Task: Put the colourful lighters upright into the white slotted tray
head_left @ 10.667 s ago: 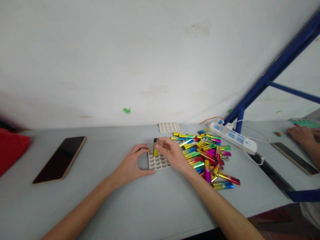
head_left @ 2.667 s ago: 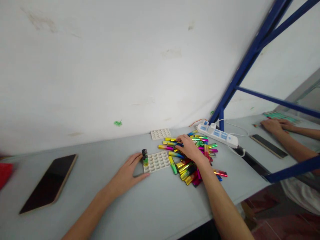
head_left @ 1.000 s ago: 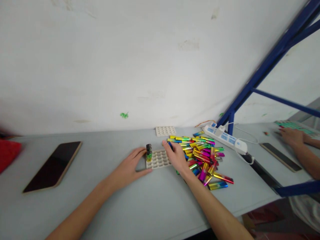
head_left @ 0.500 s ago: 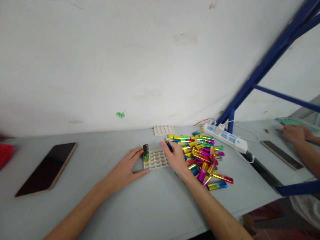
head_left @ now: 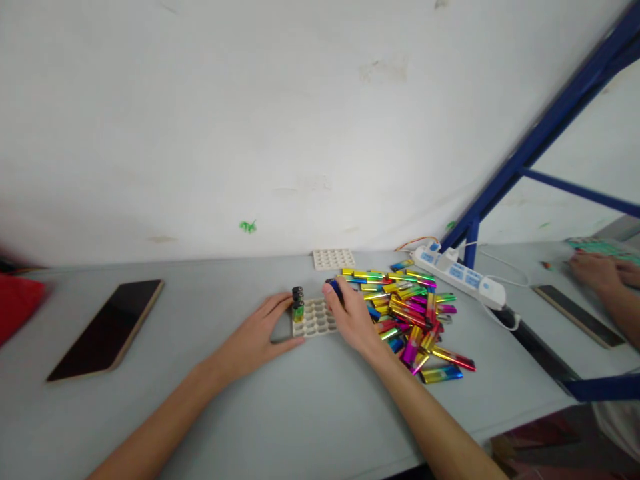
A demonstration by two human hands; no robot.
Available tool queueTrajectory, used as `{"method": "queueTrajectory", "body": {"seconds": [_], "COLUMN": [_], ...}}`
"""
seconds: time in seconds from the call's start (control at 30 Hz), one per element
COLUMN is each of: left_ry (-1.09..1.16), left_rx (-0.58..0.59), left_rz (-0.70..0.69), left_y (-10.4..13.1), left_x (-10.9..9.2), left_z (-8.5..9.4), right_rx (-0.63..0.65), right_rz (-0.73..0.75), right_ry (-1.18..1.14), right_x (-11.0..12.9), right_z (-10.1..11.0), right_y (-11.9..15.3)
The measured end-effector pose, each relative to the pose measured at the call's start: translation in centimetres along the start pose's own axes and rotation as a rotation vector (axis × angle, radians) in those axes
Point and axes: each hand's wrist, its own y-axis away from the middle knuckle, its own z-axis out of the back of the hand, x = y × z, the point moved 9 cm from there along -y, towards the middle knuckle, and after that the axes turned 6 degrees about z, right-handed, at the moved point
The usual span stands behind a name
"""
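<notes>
My left hand (head_left: 253, 333) rests at the left end of a white tray (head_left: 313, 327) with rows of oval holes. Its thumb lies along the tray's near edge, with the fingers stretched towards the far left corner. Several black-topped lighters (head_left: 299, 310) stand upright in the leftmost row, close to those fingertips. Over the tray's right part, my right hand (head_left: 350, 317) is closed on a dark blue lighter (head_left: 336, 288); its lower end is hidden by the hand. To the right lies a loose pile of shiny multicoloured lighters (head_left: 407, 313), partly behind my right hand.
A second white tray (head_left: 334, 259) lies by the wall. On the left are a dark phone-like slab (head_left: 107, 327) and something red (head_left: 20, 303). A power strip (head_left: 457, 273) with cables, a blue metal frame (head_left: 500, 183) and another person's hands (head_left: 597, 270) are on the right.
The view has shifted slightly, so everything sits a little further right. My right hand still holds the blue lighter over the tray, and my left hand keeps its place beside it.
</notes>
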Motion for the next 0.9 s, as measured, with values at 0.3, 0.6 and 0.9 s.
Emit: {"method": "queueTrajectory", "body": {"seconds": [0.3, 0.6, 0.9], "left_ry": [0.045, 0.047, 0.062], "left_rx": [0.007, 0.012, 0.014], "left_rz": [-0.009, -0.023, -0.008], "left_y": [0.1, 0.0, -0.2], "left_x": [-0.7, -0.6, -0.5], "left_z": [0.5, 0.2, 0.4], "right_rx": [0.219, 0.378, 0.451], "right_rz": [0.215, 0.295, 0.297], "right_ry": [0.192, 0.236, 0.317], "right_x": [1.7, 3.3, 3.7], "right_z": [-2.3, -3.2, -3.9], "right_y": [0.8, 1.5, 1.4]}}
